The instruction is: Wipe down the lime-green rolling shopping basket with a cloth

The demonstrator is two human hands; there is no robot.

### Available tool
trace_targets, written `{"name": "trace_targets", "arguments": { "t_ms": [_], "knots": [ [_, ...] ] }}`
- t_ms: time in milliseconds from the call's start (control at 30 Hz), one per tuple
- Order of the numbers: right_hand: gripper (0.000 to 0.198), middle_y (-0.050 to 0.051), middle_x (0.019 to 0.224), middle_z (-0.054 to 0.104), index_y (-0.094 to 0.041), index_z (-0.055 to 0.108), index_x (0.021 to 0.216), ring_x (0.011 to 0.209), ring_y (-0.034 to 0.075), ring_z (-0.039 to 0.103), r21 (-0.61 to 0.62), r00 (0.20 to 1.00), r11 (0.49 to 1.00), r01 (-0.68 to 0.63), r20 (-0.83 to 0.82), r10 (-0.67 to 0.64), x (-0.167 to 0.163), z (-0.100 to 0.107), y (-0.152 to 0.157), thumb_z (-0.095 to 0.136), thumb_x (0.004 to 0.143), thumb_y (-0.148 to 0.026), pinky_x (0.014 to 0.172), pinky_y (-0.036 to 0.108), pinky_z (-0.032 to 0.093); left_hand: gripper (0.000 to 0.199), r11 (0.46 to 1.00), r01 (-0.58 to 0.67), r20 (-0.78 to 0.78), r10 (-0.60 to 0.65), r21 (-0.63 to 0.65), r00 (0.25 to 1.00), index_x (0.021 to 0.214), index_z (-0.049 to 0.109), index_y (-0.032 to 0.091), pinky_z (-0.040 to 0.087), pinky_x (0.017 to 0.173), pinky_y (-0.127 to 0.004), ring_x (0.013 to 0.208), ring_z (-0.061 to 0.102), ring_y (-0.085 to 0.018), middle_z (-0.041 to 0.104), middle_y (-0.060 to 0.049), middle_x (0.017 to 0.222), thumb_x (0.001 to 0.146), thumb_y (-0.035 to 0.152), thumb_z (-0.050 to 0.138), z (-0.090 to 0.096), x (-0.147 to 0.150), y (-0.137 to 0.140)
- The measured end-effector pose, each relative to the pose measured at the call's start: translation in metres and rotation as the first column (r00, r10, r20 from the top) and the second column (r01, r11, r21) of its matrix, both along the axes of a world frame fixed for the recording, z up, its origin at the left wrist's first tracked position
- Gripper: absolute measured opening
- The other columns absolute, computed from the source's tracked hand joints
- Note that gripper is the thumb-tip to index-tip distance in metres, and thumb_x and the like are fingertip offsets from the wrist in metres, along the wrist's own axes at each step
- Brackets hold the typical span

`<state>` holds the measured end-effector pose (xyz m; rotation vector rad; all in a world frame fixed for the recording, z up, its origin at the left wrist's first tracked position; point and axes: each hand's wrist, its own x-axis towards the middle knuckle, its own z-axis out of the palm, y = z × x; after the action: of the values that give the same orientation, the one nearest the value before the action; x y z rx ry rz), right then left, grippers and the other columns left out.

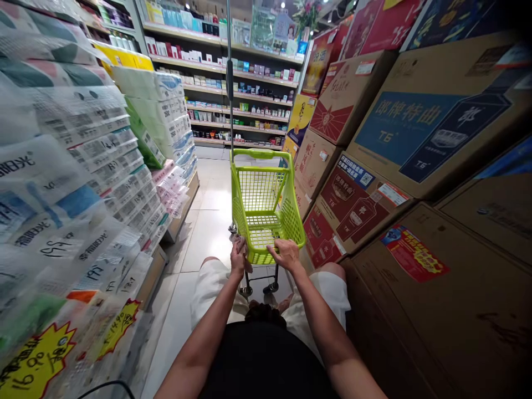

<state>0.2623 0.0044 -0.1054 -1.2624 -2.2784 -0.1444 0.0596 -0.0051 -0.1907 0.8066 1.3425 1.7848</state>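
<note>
On the left, tall stacks of plastic-wrapped paper packs [100,133] rise beside the aisle, with handwritten figures on several wrappers. Yellow price signs [39,360] with jagged red edges sit at the near left, and a black cable [106,383] curves at the bottom. Farther along, more packs stand on a low wooden platform [189,194]. Pale floor tiles [210,177] run to the far shelves [257,75], which hold rows of small boxes and bottles.

In the middle stands a green basket [264,191] on a wheeled frame [276,274], between the person's bare knees. A thin upright pole [229,77] rises along its left side. The left hand [238,258] is closed around a crumpled cloth [238,243] at the near left corner of the basket. The right hand [286,255] grips the near rim toward the right, thumb laid on the edge.

On the right, cardboard cartons [401,124] are piled high along the aisle, printed in blue and red; a red and yellow label [415,254] marks a near one.
</note>
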Motion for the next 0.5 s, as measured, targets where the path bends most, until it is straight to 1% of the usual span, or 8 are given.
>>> {"name": "trace_targets", "arguments": {
  "t_ms": [67, 133, 200, 233, 300, 367, 433, 500],
  "knots": [
    [0.053, 0.001, 0.071, 0.065, -0.02, 0.055, 0.071, 0.067, 0.014, 0.052, 0.006, 1.0, 1.0, -0.006, -0.003, 0.006, 0.004, 0.001, 0.001, 0.039, 0.108, -0.054, 0.072, 0.029, 0.023, 0.04, 0.998, 0.004, -0.022, -0.002, 0.069, 1.0, 0.121, 0.067, 0.019, 0.042, 0.121, -0.046, 0.143, 0.054, -0.03, 0.062, -0.016, 0.147, 0.091, 0.046, 0.066, 0.012, 0.0, 0.009],
    [0.052, 0.001, 0.07, 0.065, -0.02, 0.055, 0.071, 0.067, 0.013, 0.052, 0.012, 1.0, 1.0, -0.021, -0.007, 0.021, 0.006, 0.001, 0.002, 0.04, 0.107, -0.054, 0.072, 0.029, 0.023, 0.04, 0.987, -0.025, -0.115, 0.043, 0.161, 0.992, 0.122, 0.067, 0.021, 0.037, 0.125, -0.043, 0.147, 0.05, -0.028, 0.058, -0.014, 0.152, 0.093, 0.048, 0.066, 0.024, -0.002, 0.017],
    [0.051, 0.0, 0.07, 0.065, -0.02, 0.054, 0.071, 0.066, 0.013, 0.052, 0.021, 1.0, 0.999, -0.026, -0.012, 0.026, 0.007, 0.001, 0.002, 0.041, 0.107, -0.053, 0.072, 0.029, 0.023, 0.043, 0.98, -0.044, -0.209, 0.086, 0.195, 0.974, 0.127, 0.064, 0.022, 0.032, 0.128, -0.041, 0.152, 0.044, -0.026, 0.053, -0.012, 0.158, 0.095, 0.051, 0.064, 0.028, -0.001, 0.02],
    [0.051, 0.0, 0.07, 0.065, -0.02, 0.054, 0.07, 0.066, 0.013, 0.052, 0.028, 1.0, 0.999, -0.023, -0.015, 0.023, 0.007, 0.0, 0.001, 0.04, 0.107, -0.053, 0.072, 0.029, 0.023, 0.046, 0.985, -0.057, -0.233, 0.095, 0.164, 0.968, 0.131, 0.061, 0.023, 0.032, 0.128, -0.04, 0.153, 0.042, -0.025, 0.05, -0.012, 0.16, 0.097, 0.053, 0.061, 0.026, 0.0, 0.019],
    [0.051, 0.001, 0.069, 0.065, -0.02, 0.053, 0.069, 0.066, 0.013, 0.053, 0.043, 1.0, 0.999, -0.016, -0.015, 0.017, 0.006, -0.001, 0.001, 0.04, 0.107, -0.052, 0.072, 0.029, 0.024, 0.053, 0.994, -0.1, -0.233, 0.109, 0.047, 0.966, 0.139, 0.056, 0.023, 0.034, 0.127, -0.04, 0.154, 0.04, -0.025, 0.046, -0.014, 0.161, 0.101, 0.058, 0.05, 0.017, 0.004, 0.016],
    [0.05, 0.001, 0.068, 0.065, -0.02, 0.053, 0.069, 0.066, 0.014, 0.053, 0.054, 1.0, 0.998, -0.018, -0.011, 0.018, 0.005, -0.002, 0.001, 0.041, 0.107, -0.051, 0.072, 0.03, 0.024, 0.058, 0.99, -0.132, -0.215, 0.118, -0.051, 0.969, 0.141, 0.056, 0.021, 0.038, 0.124, -0.042, 0.153, 0.041, -0.027, 0.048, -0.017, 0.158, 0.103, 0.062, 0.042, 0.008, 0.007, 0.015],
    [0.049, 0.001, 0.068, 0.064, -0.02, 0.053, 0.069, 0.066, 0.014, 0.054, 0.06, 1.0, 0.998, -0.021, -0.008, 0.021, 0.005, -0.002, 0.001, 0.042, 0.106, -0.051, 0.072, 0.03, 0.024, 0.06, 0.989, -0.137, -0.23, 0.12, -0.063, 0.966, 0.136, 0.06, 0.019, 0.039, 0.123, -0.046, 0.151, 0.044, -0.029, 0.053, -0.019, 0.152, 0.102, 0.065, 0.041, 0.004, 0.01, 0.018],
    [0.049, 0.001, 0.067, 0.064, -0.02, 0.054, 0.069, 0.066, 0.014, 0.053, 0.063, 1.0, 0.998, -0.016, -0.007, 0.016, 0.005, -0.002, 0.0, 0.042, 0.106, -0.05, 0.072, 0.03, 0.024, 0.06, 0.991, -0.133, -0.269, 0.122, -0.021, 0.955, 0.133, 0.062, 0.019, 0.037, 0.124, -0.049, 0.15, 0.045, -0.031, 0.056, -0.019, 0.149, 0.101, 0.065, 0.043, 0.005, 0.011, 0.023]
  ]
}}
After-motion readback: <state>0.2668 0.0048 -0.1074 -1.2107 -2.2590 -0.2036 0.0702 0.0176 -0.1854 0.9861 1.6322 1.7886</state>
